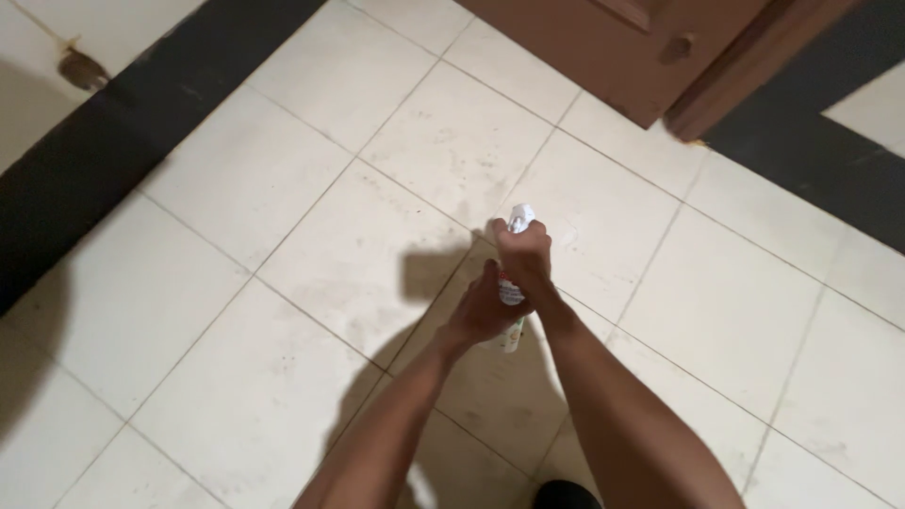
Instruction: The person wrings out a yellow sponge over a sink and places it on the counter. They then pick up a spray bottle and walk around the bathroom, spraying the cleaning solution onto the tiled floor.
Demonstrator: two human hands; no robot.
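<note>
Pale square tiles make up the floor (pixel 283 236), scuffed and smudged with grey marks near the middle. A dark band (pixel 104 151) of tiling runs along its left edge, another at upper right.

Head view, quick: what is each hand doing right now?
Left hand: closed around the body of the white spray bottle.
Right hand: closed over the bottle's top, near its nozzle.
</note>
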